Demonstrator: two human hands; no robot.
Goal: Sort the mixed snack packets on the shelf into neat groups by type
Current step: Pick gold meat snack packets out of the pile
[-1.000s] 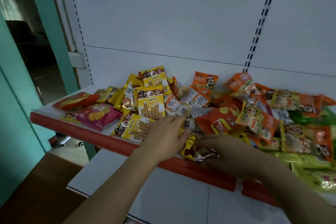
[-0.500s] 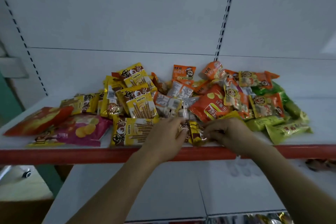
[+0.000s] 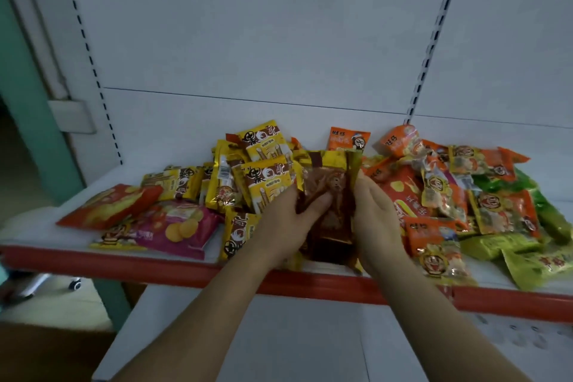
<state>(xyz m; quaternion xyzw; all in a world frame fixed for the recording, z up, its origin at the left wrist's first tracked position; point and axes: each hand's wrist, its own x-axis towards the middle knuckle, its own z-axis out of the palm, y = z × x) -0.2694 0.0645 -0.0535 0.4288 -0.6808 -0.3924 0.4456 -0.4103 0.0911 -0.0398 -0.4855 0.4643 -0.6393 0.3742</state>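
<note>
Raised since half a second ago: brown-and-gold foil packet (image 3: 328, 201), then lying low at the shelf's front edge under both hands, now stood up between them.

Item: brown-and-gold foil packet, one or possibly a thin stack; count cannot be told. Position: above the front of the shelf (image 3: 186, 267), centre of the heap, upright and facing the camera.

Hold: left hand (image 3: 288, 226) grips the left edge, thumb across the face, fingers curled behind. Right hand (image 3: 376, 223) flanks the right edge with fingers fairly straight, steadying rather than clasping.

Handling, judged: light, thin, floppy; glossy film likely slippery. Contents probably soft or brittle, so pinch the sealed side edges, not the middle.

Neighbours: yellow biscuit-stick packets (image 3: 266, 177) just left, already loosely gathered; orange packets (image 3: 434, 195) right, overlapping; green packets (image 3: 511, 245) far right; pink crisp bag (image 3: 173, 229) and red crisp bag (image 3: 108, 205) at the left end.

Status, judged: sorting early; heap mostly mixed.
</note>
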